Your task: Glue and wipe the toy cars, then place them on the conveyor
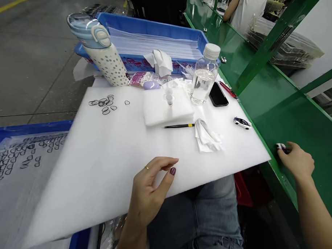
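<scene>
Over the front of the white foam board [109,155], my left hand [150,188] is half curled, thumb and fingers apart, with nothing in it. Out to the right, my right hand [299,161] grips a small white-and-dark toy car [281,147] at the green conveyor surface; the fingers partly hide it. A second toy car [242,123] sits on the board's right side. Black tweezers [179,126] lie in front of a white foam block [165,111], touching a crumpled tissue [207,137]. Loose black rings [102,102] lie at the board's upper left.
Along the back stand a dotted bottle [106,63], a clear bottle [204,79], a phone [218,94] and a blue tray [151,28]. More black pieces lie in a tray [32,125] at left. A green post [277,40] rises beside the conveyor; another person [246,9] is beyond.
</scene>
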Demonstrator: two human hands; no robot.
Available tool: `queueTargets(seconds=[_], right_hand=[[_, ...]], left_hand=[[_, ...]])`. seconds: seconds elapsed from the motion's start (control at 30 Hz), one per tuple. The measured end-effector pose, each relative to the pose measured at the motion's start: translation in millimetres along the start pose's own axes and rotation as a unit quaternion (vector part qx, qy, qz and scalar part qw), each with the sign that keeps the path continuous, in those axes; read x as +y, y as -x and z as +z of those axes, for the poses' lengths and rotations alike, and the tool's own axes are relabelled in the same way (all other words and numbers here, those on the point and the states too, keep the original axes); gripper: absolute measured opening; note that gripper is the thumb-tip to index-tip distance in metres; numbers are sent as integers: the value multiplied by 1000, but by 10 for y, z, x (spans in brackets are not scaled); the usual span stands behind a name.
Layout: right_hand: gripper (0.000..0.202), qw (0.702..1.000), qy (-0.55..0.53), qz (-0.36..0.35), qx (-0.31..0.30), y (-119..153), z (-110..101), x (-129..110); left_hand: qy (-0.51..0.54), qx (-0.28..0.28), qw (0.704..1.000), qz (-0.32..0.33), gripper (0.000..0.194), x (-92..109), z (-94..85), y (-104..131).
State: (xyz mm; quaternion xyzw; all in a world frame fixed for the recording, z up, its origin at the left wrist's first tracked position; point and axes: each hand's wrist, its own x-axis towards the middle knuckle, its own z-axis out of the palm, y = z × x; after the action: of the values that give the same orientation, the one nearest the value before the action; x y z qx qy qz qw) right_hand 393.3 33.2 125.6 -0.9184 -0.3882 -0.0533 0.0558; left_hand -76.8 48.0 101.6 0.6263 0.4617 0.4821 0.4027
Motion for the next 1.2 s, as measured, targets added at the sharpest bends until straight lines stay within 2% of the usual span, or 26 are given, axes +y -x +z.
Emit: queueTargets(seconds=[0.03,0.1,0.17,0.2,0.27,0.3,0.37,0.43,0.5,0.57,0.63,0.67,0.7,0.73,0.77,0.83,0.87,0.93,0.97,1.03,1.1,1.17,1.2], right_hand=[[52,1000,5,-6,9,-38,30,67],[46,995,-55,-60,56,-29,93,-28],[45,973,-163,-152,65,11,158,-348],[49,956,-204,-205,43,21,189,-546],[55,933,-217,-288,14,22,237,-926],[55,929,-202,-310,15,27,250,-1086],[50,932,-173,-315,56,91,246,-1340],[46,919,-193,-328,102,271,199,-1541],[42,869,-262,-410,93,576,113,-1740],[37,770,-316,-554,6,936,4,-1964],[36,656,-308,-682,-95,1224,-103,-2210],[32,616,-299,-716,-135,1305,-150,-2334],[27,602,-297,-723,-161,1338,-191,-2456],[21,618,-309,-703,-167,1326,-226,-2575],[19,657,-332,-660,-153,1278,-254,-2692],[13,744,-379,-544,-85,1131,-295,-2924],[12,775,-386,-498,-52,1058,-308,-3038],[29,806,-340,-484,-43,952,-329,-3246],[32,811,-294,-502,-62,920,-341,-3332],[24,813,-215,-531,-104,874,-380,-3448],[20,808,-219,-526,-150,830,-441,-3474],[24,772,-316,-511,-208,805,-501,-3403],[26,736,-380,-507,-239,817,-514,-3335]], left_hand=[[-9,-5,1000,1,19,0,-2,-3],[-22,-11,1000,3,19,1,-5,-9],[-30,-5,1000,0,17,8,-4,-14],[-35,0,999,-2,16,15,-1,-16],[-48,12,999,-8,15,31,12,-15],[-58,18,998,-6,15,39,24,-13],[-88,25,996,13,13,51,57,-9],[-136,29,989,44,16,50,101,-13],[-196,30,977,72,36,28,143,-22],[-249,34,963,95,55,-9,173,-19],[-283,41,950,122,59,-51,188,14],[-296,50,944,134,57,-68,192,44],[-309,65,938,142,53,-79,198,83],[-322,86,932,143,48,-84,207,126],[-335,112,926,138,43,-81,220,171],[-347,156,918,114,34,-52,252,244],[-340,159,921,103,33,-30,265,265],[-315,121,937,89,47,19,270,261],[-307,86,944,87,57,39,258,239],[-312,20,945,91,75,65,216,168],[-326,-14,940,97,77,68,180,89],[-320,-9,942,100,69,58,175,31],[-310,3,945,102,65,54,186,14]])
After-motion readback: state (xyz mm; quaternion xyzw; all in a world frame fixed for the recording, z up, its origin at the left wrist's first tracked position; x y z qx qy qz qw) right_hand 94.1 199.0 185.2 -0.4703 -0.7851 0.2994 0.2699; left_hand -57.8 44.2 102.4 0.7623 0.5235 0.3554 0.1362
